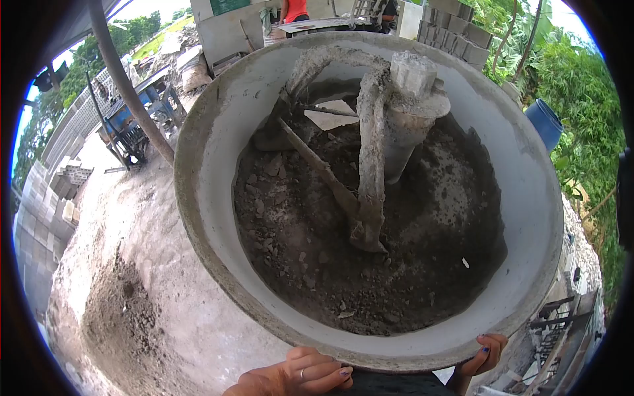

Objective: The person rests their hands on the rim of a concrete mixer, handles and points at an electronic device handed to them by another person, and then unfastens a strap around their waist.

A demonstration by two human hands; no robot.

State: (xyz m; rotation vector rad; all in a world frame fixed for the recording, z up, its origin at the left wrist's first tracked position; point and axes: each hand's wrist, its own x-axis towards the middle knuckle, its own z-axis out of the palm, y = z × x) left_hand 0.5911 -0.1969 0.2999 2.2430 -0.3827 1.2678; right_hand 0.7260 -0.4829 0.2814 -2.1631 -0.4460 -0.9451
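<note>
A large round concrete mixer drum (531,247) with a pale, crusted wall fills the middle of the view. Grey-brown mortar mix (317,277), part crumbly and part dark, lies in its bottom. A cement-caked mixing paddle (372,152) reaches down into the mix from beside the central post (413,99). My left hand (317,369), with a ring on one finger, is closed at the near rim, fingers curled. Farther right, my right hand (485,356) wraps its fingers over the rim. Both thumbs are hidden.
A sand pile (125,307) lies on the ground at left. A slanted metal pole (125,82) stands close to the drum's left side. Concrete blocks (456,33) are stacked behind, near a blue barrel (545,125). A person in a red top (295,10) stands at the back.
</note>
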